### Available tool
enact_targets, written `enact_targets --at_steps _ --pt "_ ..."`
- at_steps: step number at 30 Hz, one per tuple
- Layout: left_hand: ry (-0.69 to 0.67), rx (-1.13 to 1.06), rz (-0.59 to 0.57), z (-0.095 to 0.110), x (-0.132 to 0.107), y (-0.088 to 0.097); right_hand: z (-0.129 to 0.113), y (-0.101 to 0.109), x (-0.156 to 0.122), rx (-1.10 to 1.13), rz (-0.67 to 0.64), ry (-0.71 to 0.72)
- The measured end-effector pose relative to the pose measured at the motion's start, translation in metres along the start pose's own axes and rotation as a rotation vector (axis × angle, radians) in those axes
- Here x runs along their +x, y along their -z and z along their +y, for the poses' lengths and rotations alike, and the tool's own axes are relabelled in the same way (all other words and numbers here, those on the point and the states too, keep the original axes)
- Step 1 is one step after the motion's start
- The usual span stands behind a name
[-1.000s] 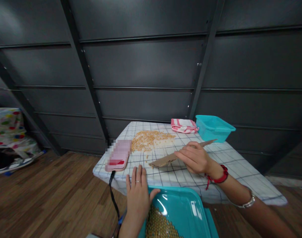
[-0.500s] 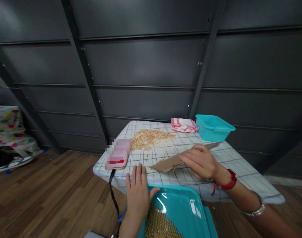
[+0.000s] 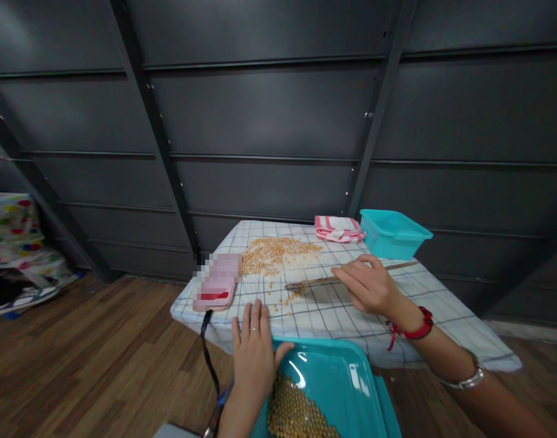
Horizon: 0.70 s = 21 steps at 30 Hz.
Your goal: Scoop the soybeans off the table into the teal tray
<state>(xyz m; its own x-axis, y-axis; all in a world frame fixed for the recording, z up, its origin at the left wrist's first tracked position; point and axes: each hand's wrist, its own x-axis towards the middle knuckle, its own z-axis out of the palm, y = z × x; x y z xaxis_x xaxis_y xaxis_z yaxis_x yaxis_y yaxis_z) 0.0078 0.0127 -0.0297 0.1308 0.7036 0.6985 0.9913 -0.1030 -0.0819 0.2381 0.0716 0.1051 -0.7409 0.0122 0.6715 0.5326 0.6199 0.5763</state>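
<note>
My right hand (image 3: 369, 285) pinches a strip of cardboard (image 3: 312, 281), seen nearly edge-on above the checked tablecloth. A few loose yellow beans (image 3: 290, 300) lie under and in front of its left end. Farther back a wide patch of the same beans (image 3: 273, 252) is spread over the cloth. My left hand (image 3: 252, 347) lies flat with fingers stretched on the table's front edge, its thumb over the rim of a teal tub (image 3: 337, 345). Many beans (image 3: 299, 410) are heaped in the left part of that tub, just below the table edge.
On the table's left lies a pink phone case (image 3: 221, 283), partly blurred, with a black strap (image 3: 207, 347) hanging down. A folded red-and-white cloth (image 3: 338, 229) and a second teal tub (image 3: 392, 234) stand at the back right. A dark panelled wall (image 3: 264, 115) rises behind.
The cardboard has turned from showing its flat face to nearly edge-on, and its left end has lifted away from the front edge. More loose beans show near it. My left hand stays put.
</note>
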Motion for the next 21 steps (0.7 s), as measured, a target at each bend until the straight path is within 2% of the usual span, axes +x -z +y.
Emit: enact_targets --at_steps 15,21 --pt "-0.011 0.025 0.031 0.001 0.002 0.004 -0.014 0.016 0.006 0.076 0.016 0.029" --pt "-0.012 0.039 0.050 0.001 0.002 0.003 -0.014 0.016 0.008 0.039 0.023 0.035"
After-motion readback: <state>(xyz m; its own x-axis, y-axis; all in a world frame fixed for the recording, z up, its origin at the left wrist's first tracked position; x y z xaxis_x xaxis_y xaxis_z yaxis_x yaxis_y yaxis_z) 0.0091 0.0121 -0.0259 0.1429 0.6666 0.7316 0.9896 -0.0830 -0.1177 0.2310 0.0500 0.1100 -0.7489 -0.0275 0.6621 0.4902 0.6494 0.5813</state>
